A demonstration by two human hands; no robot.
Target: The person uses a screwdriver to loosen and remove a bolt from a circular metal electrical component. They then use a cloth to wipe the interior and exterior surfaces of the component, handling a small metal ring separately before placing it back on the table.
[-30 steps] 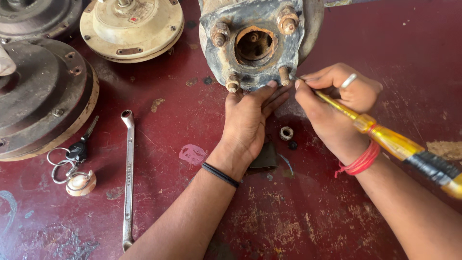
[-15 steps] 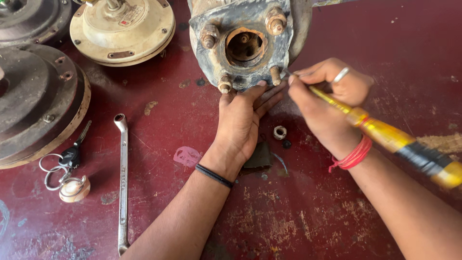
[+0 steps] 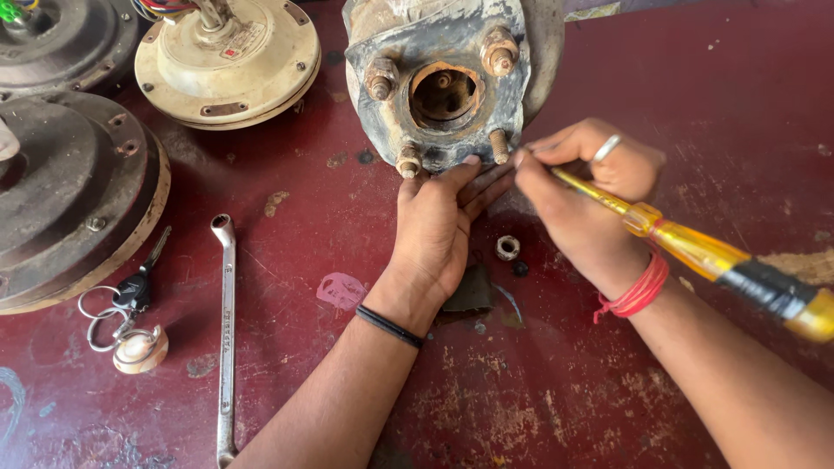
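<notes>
Just below the left hand (image 3: pixel 439 230), beside the wrist, a small pink sticker scrap (image 3: pixel 341 290) lies flat on the dark red table (image 3: pixel 712 113). Up and to the left of that hand, a cream fan motor housing (image 3: pixel 228 61) carries a small rectangular label with a red patch near its hub.

The left hand lies palm down, fingers stretched forward and pressed against the lower edge of the rusty grey motor housing (image 3: pixel 443 82), with nothing gripped in it. A black band circles its wrist. The right hand (image 3: pixel 582 200) is curled tight around a yellow-handled screwdriver (image 3: pixel 695 252), the shaft pointing at the stud on the housing's lower right corner; it wears a ring and red thread.

Between the two hands sits a loose nut (image 3: pixel 507 248). Left of the left forearm lie a long spanner (image 3: pixel 227 339) and a bunch of keys (image 3: pixel 122 317).
</notes>
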